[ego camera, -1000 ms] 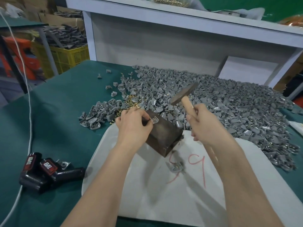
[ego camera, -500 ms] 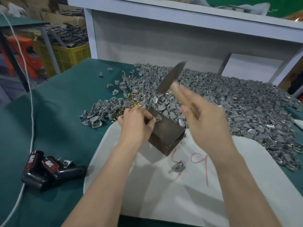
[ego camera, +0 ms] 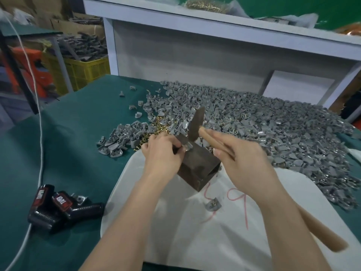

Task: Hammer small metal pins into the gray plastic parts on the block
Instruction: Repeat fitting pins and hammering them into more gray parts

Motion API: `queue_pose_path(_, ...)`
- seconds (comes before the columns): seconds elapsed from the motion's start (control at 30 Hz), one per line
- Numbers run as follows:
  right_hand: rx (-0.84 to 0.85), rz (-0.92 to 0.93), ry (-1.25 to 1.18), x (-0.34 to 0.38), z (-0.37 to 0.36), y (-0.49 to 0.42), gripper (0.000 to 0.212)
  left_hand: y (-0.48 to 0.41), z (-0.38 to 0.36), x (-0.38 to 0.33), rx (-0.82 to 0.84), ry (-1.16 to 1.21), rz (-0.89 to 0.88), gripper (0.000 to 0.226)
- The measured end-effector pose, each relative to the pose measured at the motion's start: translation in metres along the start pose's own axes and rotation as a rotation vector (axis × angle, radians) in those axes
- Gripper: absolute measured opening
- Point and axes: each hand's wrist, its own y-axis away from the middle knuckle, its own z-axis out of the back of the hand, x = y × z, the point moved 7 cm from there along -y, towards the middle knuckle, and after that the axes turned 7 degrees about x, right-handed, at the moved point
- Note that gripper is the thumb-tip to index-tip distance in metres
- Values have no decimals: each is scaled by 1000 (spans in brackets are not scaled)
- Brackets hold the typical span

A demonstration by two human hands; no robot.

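Note:
A dark block (ego camera: 199, 165) stands on a white sheet (ego camera: 195, 231) in the middle of the table. My left hand (ego camera: 162, 153) pinches a small gray plastic part (ego camera: 187, 147) on the block's top edge. My right hand (ego camera: 242, 159) grips the wooden handle of a hammer, whose dark metal head (ego camera: 196, 124) is down just above the part, blurred by motion. The pin itself is too small to make out. Loose brass pins (ego camera: 156, 132) lie left of the block. A finished gray part (ego camera: 213, 204) lies on the sheet.
A big heap of gray plastic parts (ego camera: 263, 126) covers the green table behind and to the right. Black handles (ego camera: 58, 206) and a white cable (ego camera: 39, 133) lie at the left. A white shelf (ego camera: 214, 26) stands behind; a yellow crate (ego camera: 82, 73) sits at the far left.
The hammer rose half a second ago and has now come down onto the part on the block. My left hand has stayed on the part.

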Motion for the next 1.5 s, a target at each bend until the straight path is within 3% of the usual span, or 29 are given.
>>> queue_pose_path(0.1,-136,3,-87,-6,15,1,61,0,1,-4,-7,43,-20,4)
queue_pose_path(0.23,138,-133,-2,-22,-14,-7,49,-2,5,-4,-5,-11,-13,7)
queue_pose_path(0.4,28,-363,-282,-60,-23,-18,31,-1,6,-5,-4,27,-12,15)
queue_pose_path(0.47,38,-482,-208,-78,-28,-27,20,0,7,-5,1,44,-10,14)
queue_pose_path(0.57,142,-553,-110,-90,-41,-30,25,0,7,-9,24,75,-39,6)
queue_pose_path(0.63,149,-543,-25,-92,-41,-28,23,1,7,-14,43,105,-95,6)
queue_pose_path(0.7,39,-439,48,-82,-29,-28,32,3,6,-20,65,118,-165,6)
queue_pose_path(0.77,-32,-273,-87,-60,-18,-29,36,6,3,-28,107,124,-239,6)
queue_pose_path(0.83,88,-191,-279,-39,-25,-28,25,9,0,-37,176,165,-314,8)
queue_pose_path(0.9,166,-194,-396,-27,-29,-22,7,12,-1,-40,262,277,-347,6)
queue_pose_path(0.97,113,-236,-514,-26,-19,-13,7,11,7,-36,299,488,-307,3)
queue_pose_path(1.07,246,-263,-537,-26,-13,9,2,2,30,-13,76,805,-161,14)
queue_pose_path(1.17,514,-246,-105,-24,-35,32,12,-2,46,21,-180,1156,19,17)
queue_pose_path(1.23,545,-196,39,-15,-46,38,8,-1,47,39,-287,1315,140,17)
queue_pose_path(1.33,564,-183,44,0,-51,41,8,0,44,50,-368,1395,240,12)
queue_pose_path(1.5,720,-166,33,12,-55,49,10,-1,42,46,-359,1389,214,20)
